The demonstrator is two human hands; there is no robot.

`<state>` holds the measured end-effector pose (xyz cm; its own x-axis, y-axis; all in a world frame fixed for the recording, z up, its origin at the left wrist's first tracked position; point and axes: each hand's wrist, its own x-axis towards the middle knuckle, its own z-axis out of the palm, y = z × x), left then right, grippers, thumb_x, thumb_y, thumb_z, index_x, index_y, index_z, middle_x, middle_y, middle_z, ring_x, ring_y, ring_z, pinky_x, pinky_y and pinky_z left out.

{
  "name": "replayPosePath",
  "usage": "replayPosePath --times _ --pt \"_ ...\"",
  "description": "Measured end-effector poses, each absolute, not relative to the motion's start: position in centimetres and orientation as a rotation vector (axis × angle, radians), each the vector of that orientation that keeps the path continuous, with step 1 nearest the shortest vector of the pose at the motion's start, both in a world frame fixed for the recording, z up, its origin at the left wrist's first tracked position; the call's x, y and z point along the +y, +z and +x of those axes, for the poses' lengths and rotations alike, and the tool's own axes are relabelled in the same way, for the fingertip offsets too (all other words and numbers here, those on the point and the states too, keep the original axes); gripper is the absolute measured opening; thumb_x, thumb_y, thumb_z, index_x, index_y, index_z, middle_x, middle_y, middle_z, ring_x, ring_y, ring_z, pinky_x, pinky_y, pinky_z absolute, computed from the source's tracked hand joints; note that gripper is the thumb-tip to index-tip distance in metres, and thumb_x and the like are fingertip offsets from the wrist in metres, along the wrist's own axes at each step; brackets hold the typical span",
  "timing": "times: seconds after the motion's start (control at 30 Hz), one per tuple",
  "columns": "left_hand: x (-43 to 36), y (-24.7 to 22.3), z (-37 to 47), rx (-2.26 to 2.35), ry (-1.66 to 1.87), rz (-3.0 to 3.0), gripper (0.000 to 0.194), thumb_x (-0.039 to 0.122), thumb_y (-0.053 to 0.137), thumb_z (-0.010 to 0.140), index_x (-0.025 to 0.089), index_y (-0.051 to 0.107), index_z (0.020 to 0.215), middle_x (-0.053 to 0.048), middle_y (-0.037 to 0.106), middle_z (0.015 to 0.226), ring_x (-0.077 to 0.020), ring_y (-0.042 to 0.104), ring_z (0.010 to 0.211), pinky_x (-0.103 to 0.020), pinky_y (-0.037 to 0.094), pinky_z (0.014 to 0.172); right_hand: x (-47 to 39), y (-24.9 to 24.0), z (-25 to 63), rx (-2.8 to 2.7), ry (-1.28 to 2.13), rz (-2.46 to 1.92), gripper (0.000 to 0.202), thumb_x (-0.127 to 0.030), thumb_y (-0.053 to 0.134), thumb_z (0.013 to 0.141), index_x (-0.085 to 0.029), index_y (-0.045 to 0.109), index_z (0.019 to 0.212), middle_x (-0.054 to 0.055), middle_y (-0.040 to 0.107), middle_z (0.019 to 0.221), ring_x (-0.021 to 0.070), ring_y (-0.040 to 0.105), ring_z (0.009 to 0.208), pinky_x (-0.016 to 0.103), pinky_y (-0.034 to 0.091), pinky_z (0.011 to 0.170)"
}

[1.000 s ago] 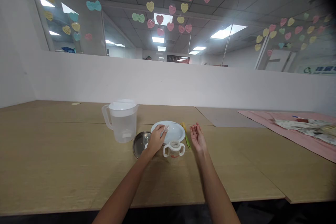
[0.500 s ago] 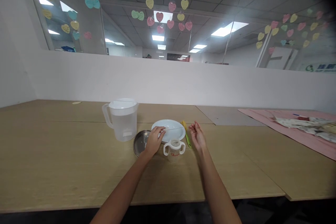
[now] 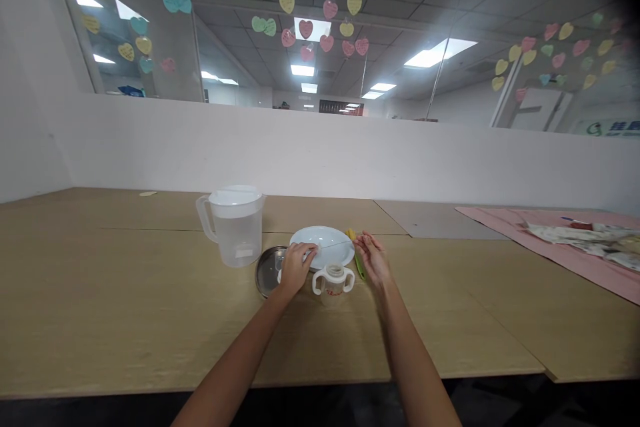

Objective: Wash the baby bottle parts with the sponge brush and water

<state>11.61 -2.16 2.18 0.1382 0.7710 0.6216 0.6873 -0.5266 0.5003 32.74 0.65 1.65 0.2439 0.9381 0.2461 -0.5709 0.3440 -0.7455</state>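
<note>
Open bottle, thin piece between two hands

The two-handled bottle (image 3: 334, 284) stands upright on the desk (image 3: 150, 313), its mouth uncovered; I take it as clock centre, with twelve away from the person. No lid is on it, so it seems only partly assembled. At ten, the left hand (image 3: 296, 271) has its fingers narrow on one end of a thin, straw-like piece (image 3: 336, 244). The right hand (image 3: 376, 261), at two, has half-curled fingers near the other end; I cannot tell if they grip it.

The piece crosses above the white plate (image 3: 320, 233), which lies close behind, around twelve. Small parts lie in the steel dish (image 3: 264, 273) at nine to ten, partly hidden by the left hand. The lidded pitcher (image 3: 235, 240) is farther, at ten. The brush (image 3: 360, 268), toward one, is partly covered by the right hand. Well apart, toward two to three, lies the pink cloth (image 3: 493, 221).
</note>
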Motion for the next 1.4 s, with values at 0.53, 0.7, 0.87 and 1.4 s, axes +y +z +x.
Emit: replayPosePath --times 0.53,0.7,0.87,1.4 --pt "-0.7 5.0 13.6 1.415 1.327 2.327 0.021 0.027 0.049 0.082 0.02 0.064 0.094 -0.002 0.065 0.097 -0.0167 0.052 0.093 -0.031 0.038 0.086 0.7 1.6 31.8 -0.78 1.157 -0.616 0.028 -0.029 0.074 0.055 -0.014 0.065 0.077 0.003 0.068 0.075 0.011 0.063 0.067 0.022 0.052 0.073" --pt "-0.7 5.8 14.7 1.272 1.338 2.473 0.02 0.026 0.048 0.082 0.021 0.065 0.092 -0.001 0.066 0.094 -0.0166 0.052 0.089 -0.03 0.038 0.085 0.3 1.6 31.1 -0.869 1.213 -0.648 0.026 -0.028 0.076 0.052 -0.015 0.067 0.073 0.004 0.069 0.078 0.0107 0.062 0.06 0.024 0.053 0.068" --pt "-0.9 6.2 15.2 1.163 1.263 2.731 0.022 0.025 0.046 0.084 0.022 0.064 0.095 -0.001 0.066 0.094 -0.0173 0.051 0.087 -0.031 0.037 0.084 0.4 1.4 31.0 -0.867 1.236 -0.62 0.025 -0.026 0.076 0.052 -0.016 0.067 0.072 0.002 0.069 0.075 0.0103 0.061 0.059 0.024 0.053 0.068" --pt "-0.3 8.0 13.8 1.159 1.021 2.979 0.027 0.013 0.043 0.084 0.02 0.061 0.102 -0.002 0.065 0.097 -0.0161 0.051 0.086 -0.027 0.042 0.079 1.4 0.8 33.7 -0.608 1.033 -0.5 0.015 -0.019 0.07 0.062 -0.018 0.061 0.073 -0.003 0.064 0.067 0.0073 0.06 0.064 0.018 0.051 0.072"
